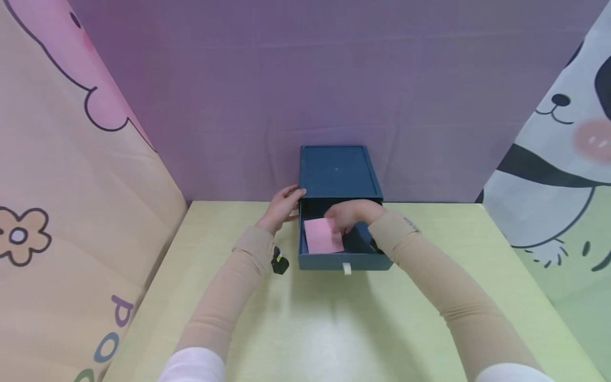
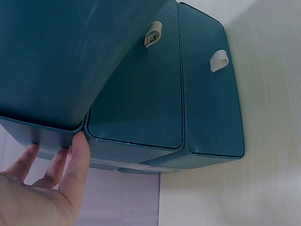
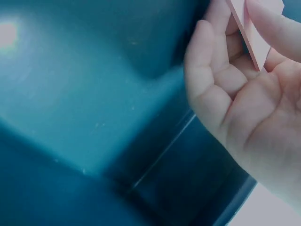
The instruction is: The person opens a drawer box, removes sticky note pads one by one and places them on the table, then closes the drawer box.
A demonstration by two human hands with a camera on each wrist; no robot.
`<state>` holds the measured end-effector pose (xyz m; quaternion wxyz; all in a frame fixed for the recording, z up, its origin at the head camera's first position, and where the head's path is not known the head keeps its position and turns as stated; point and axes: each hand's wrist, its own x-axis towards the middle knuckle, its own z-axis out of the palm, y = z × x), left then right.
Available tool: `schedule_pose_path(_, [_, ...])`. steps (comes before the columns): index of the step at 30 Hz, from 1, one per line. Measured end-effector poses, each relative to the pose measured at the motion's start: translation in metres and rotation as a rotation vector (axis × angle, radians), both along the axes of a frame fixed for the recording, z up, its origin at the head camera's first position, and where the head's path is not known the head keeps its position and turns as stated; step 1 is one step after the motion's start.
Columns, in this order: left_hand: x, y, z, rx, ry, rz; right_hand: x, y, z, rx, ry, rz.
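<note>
A blue drawer cabinet (image 1: 340, 172) stands against the purple backdrop, its top drawer (image 1: 320, 262) pulled out. My right hand (image 1: 355, 215) reaches into that drawer and pinches a pink sticky note pad (image 1: 321, 237). In the right wrist view, the thumb and fingers of this hand (image 3: 240, 99) hold the thin pad (image 3: 256, 37) by its edge. On the cabinet's left side rests my left hand (image 1: 281, 207). Seen from the left wrist, that hand (image 2: 51, 183) touches the side with extended fingers, beside the pulled-out drawer (image 2: 51, 61).
Two lower drawers (image 2: 136, 94) are closed, each with a pale pull tab (image 2: 219, 60). A small black device (image 1: 280, 261) shows beside the left wrist. The pale table (image 1: 329, 329) is bounded by the purple backdrop (image 1: 229, 106) and printed side panels.
</note>
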<state>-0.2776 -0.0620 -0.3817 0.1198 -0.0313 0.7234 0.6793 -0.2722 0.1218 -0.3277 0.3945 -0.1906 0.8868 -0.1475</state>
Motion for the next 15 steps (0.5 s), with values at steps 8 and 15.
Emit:
schedule_pose_path(8, [-0.0001,0.0001,-0.0003,-0.015,-0.004,0.000,0.0002,0.0019,0.0045,-0.039,0.101,0.010])
schedule_pose_path(15, [-0.0001,0.0007,0.0003,-0.021,-0.008,0.002,0.0003,0.0056,0.0070,-0.079,0.063,-0.042])
